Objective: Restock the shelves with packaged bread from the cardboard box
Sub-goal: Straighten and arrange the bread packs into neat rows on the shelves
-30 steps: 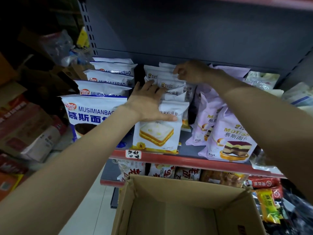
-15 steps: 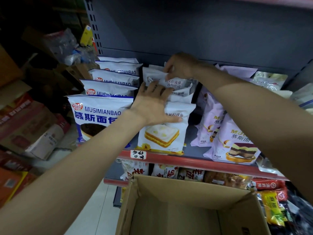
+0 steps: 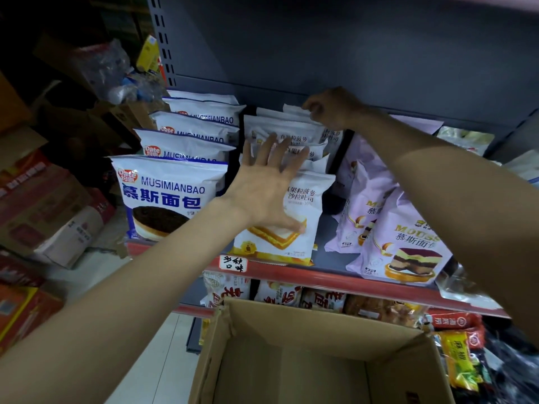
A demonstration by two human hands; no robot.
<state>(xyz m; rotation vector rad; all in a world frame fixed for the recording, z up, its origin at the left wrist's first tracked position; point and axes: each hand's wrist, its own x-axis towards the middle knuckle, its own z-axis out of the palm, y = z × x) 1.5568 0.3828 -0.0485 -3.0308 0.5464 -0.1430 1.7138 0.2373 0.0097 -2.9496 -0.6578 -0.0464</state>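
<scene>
At the far left, stacked cartons are seen on the floor. On the shelf, a row of blue-and-white bread bags is stood upright. Just beside it, the left hand is laid flat, fingers spread and straight, against the front white sandwich-bread pack of the middle row. Further back, the rearmost pack of that row is pinched at its top edge by the curled fingers of the right hand. To the right, lilac mousse-bread bags are leaned. Below, the cardboard box is held open near the shelf edge; nothing can be made out in its visible part.
</scene>
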